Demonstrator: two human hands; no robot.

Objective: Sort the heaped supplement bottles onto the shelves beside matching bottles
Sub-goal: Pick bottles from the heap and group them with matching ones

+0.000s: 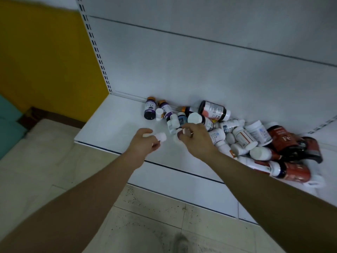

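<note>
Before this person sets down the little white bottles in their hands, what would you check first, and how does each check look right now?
1. Left hand has a firm grip on its small white bottle: ok, fingers curl round it.
2. Right hand grip on its white bottle: cannot tell how secure, the bottle is mostly hidden.
3. Labels readable for matching: cannot tell, both are covered or blurred.
4. Matching bottles upright on the shelf: only two purple-label bottles and a small white one stand there; match cannot tell.
5. Free shelf space left of the heap: ok.
6. Heap stable: not ok, bottles lie piled near the shelf edge.
</note>
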